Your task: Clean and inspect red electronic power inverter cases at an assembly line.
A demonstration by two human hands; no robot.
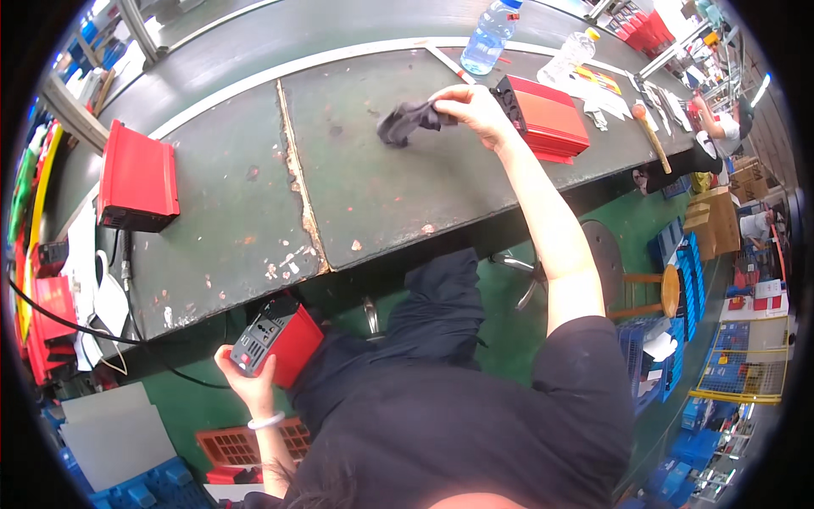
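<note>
My left hand [252, 379] is closed on a red box-shaped power inverter [298, 346] with a dark socket panel. It is held low, by my lap, below the bench's front edge. Over the bench, my right hand [475, 112] pinches a crumpled dark grey cloth [407, 124], which hangs from the fingertips. Just right of that hand, a second red inverter [547, 117] lies on the bench with its black end toward the hand. Another red inverter [140, 180] stands at the bench's left end.
The worn green bench [229, 220] has a chipped seam across it. Two bottles, a blue-capped one [490, 38] and a yellow-capped one [570, 58], stand at the back. A wooden-handled hammer [651, 137] lies right. A black cable [76, 327] hangs left. Beyond the bench's right end is another person [721, 131].
</note>
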